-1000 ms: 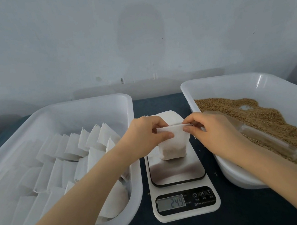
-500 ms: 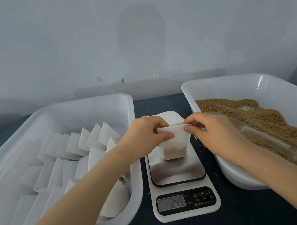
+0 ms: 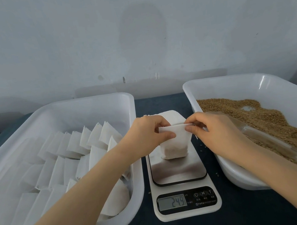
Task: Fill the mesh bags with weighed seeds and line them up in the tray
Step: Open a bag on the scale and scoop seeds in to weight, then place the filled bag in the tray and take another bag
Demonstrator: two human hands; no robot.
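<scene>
White scale [image 3: 186, 198]: nearest, on the dark tabletop [image 3: 161, 101] between the two trays; display [image 3: 172, 202] reads 24.9.
Steel platform [image 3: 178, 171]: carries one bag at its far edge.
Mesh bag [image 3: 174, 146]: white, upright, seeds showing through the lower part; top edge stretched flat between both hands.
Left hand [image 3: 146, 136]: thumb and fingers pinch the left end of the bag's top edge.
Right hand [image 3: 214, 130]: pinches the right end, wrist over the seed tray's rim.
Left tray [image 3: 87, 104]: white plastic, filled bags [image 3: 77, 144] leaning in overlapped rows.
Right tray [image 3: 214, 84]: white plastic, brown seeds [image 3: 255, 115] heaped, clear scoop [image 3: 269, 139] lying on them.
Flat white stack [image 3: 172, 117]: behind the scale, partly hidden by the hands.
</scene>
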